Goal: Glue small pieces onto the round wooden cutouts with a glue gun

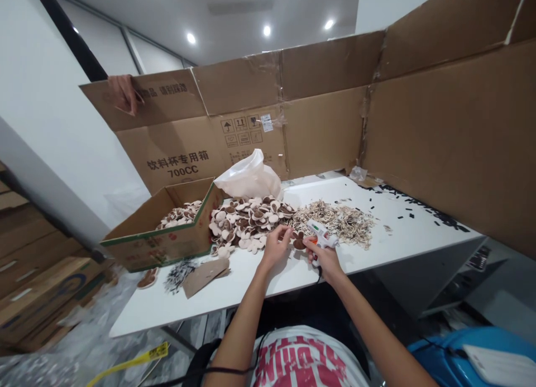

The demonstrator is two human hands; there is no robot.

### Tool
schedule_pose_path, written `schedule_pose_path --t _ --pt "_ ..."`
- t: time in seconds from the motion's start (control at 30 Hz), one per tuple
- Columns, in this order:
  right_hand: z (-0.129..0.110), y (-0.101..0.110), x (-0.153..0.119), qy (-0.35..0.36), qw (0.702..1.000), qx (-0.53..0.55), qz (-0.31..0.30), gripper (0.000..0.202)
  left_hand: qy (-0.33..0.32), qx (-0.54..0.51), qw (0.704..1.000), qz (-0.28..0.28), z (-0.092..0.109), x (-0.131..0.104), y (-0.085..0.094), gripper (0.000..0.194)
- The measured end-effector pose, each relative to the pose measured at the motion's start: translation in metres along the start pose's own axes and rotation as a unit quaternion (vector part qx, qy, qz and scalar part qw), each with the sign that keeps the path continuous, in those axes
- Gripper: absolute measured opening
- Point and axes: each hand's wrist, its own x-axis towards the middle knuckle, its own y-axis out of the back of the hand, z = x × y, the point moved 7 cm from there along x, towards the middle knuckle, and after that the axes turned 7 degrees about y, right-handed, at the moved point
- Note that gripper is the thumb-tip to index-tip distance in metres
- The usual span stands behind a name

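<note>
My right hand [327,259] is wrapped around a white hot glue gun [321,233] with orange parts. My left hand [277,243] has thumb and fingertips pinched at the edge of a small brown felt piece with rounded ears [298,242]. That piece lies between both hands, close to the right thumb, just above the table. Beyond my left hand spreads a heap of brown and cream felt pieces [247,222]. A pile of thin beige sticks [335,216] lies behind the glue gun.
An open cardboard box [167,247] holds more felt pieces, beside a white plastic bag [253,177]. Brown card [206,278] and dark scraps [179,274] lie front left. Small black pieces [419,205] are scattered right. Another person's hand [123,94] grips the cardboard wall [326,127].
</note>
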Motion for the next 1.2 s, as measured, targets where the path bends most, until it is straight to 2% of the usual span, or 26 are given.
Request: schedule_pose_path --t 0.1,0.17,0.23,0.33,0.43,0.63,0.8,0.9,0.97,1.07,1.2 --pt "-0.002 0.001 0.0 0.004 1.0 0.005 0.016 0.05 -0.02 0.12 0.992 0.013 -0.001 -0.003 0.0 0.024" --pt "-0.002 0.003 0.001 0.007 1.0 0.004 0.025 0.05 -0.058 0.208 0.976 0.012 0.002 -0.006 -0.003 0.018" --pt "-0.002 0.004 0.002 0.007 0.999 0.006 0.038 0.049 -0.1 0.27 0.958 0.0 0.005 -0.009 -0.007 0.024" --pt "-0.001 0.008 0.003 0.011 0.997 0.021 0.068 0.047 -0.135 0.319 0.938 -0.024 0.004 -0.011 -0.014 0.037" --pt "0.001 0.012 0.003 0.021 0.995 0.024 0.096 0.046 -0.142 0.334 0.931 -0.039 0.002 -0.011 -0.018 0.037" --pt "0.005 0.015 0.002 0.017 0.994 0.032 0.104 0.05 -0.128 0.33 0.935 -0.022 -0.003 -0.009 -0.017 0.026" --pt "0.001 0.01 0.001 0.009 0.997 0.012 0.076 0.05 -0.102 0.308 0.946 0.006 -0.01 -0.006 -0.013 0.008" --pt "-0.002 0.007 0.001 0.017 0.998 -0.001 0.06 0.051 -0.09 0.29 0.953 0.026 -0.01 -0.006 -0.008 0.007" --pt "-0.002 0.007 0.001 0.014 0.999 -0.004 0.049 0.051 -0.083 0.269 0.958 0.058 -0.007 -0.007 -0.003 0.009" --pt "0.004 0.005 0.001 0.004 1.0 -0.017 0.023 0.051 -0.061 0.197 0.969 0.137 -0.005 -0.008 0.011 0.011" --pt "0.01 0.001 -0.001 0.012 0.997 -0.075 -0.007 0.047 0.024 0.011 0.974 0.226 -0.022 -0.011 0.028 0.016"
